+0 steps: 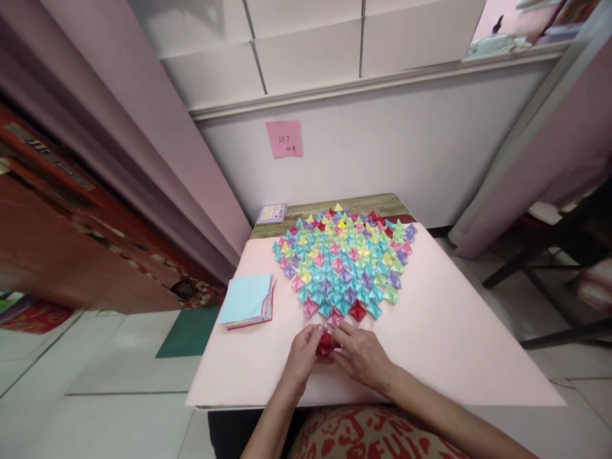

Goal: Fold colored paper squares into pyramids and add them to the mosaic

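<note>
Between my two hands, just over the near part of the table, is a small red folded-paper piece (326, 344). My left hand (305, 350) pinches it from the left side. My right hand (362, 354) has its fingers closed on it from the right. Just beyond my fingertips lies a wide cluster of folded-paper pieces (335, 264) in blue, pink, purple, green, yellow and red. A dark red piece (357, 310) and a pink one (335, 317) sit at the cluster's near edge.
A stack of square paper (246, 299), light blue on top, lies at the left of the pink-covered table (444, 357). Behind it is a small printed pack (272, 213). A pink note (284, 139) is stuck to the wall. Dark chair legs (507, 271) stand at the right.
</note>
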